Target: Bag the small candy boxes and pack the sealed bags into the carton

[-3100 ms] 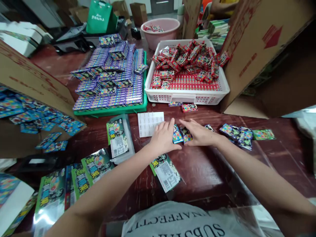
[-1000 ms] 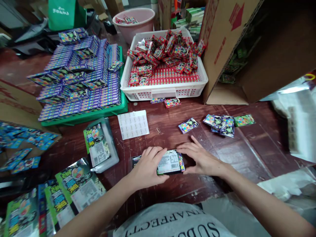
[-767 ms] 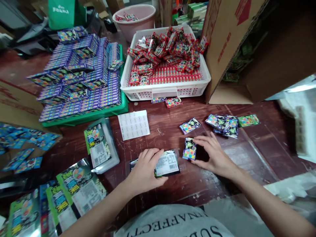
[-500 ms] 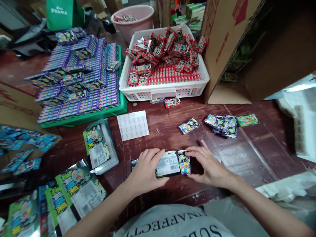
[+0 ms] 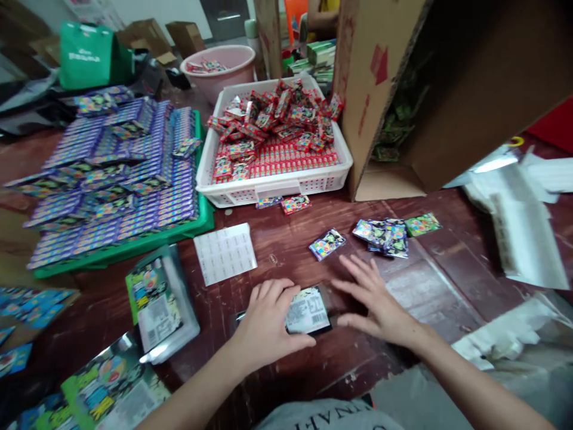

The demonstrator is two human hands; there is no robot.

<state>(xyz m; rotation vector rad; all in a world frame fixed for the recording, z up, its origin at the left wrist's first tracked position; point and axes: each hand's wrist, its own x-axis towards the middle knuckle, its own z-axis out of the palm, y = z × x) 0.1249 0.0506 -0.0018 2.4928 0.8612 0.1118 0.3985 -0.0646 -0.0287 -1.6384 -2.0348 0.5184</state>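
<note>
My left hand [image 5: 266, 319] lies curled on a dark plastic pouch with a white barcode label [image 5: 308, 310] and presses it onto the brown table [image 5: 447, 286]. My right hand [image 5: 373, 298] hovers just right of the pouch, fingers spread and empty. A single colourful candy packet [image 5: 327, 243] lies a short way beyond the right hand. A small heap of similar packets [image 5: 385, 231] and a green one [image 5: 422, 224] lie further right.
A white basket [image 5: 273, 188] holds red packets, and a green tray [image 5: 134, 242] carries purple boxes. A sticker sheet [image 5: 225, 253] and filled green pouches [image 5: 156, 298] lie at left. An open carton [image 5: 403, 89] stands behind. Clear bags [image 5: 519, 227] lie at right. A pink basin [image 5: 219, 63] sits at the back.
My right hand brought a small packet to the pouch mouth; the packet is no longer visible and the hand has opened. The view has shifted to the right.
</note>
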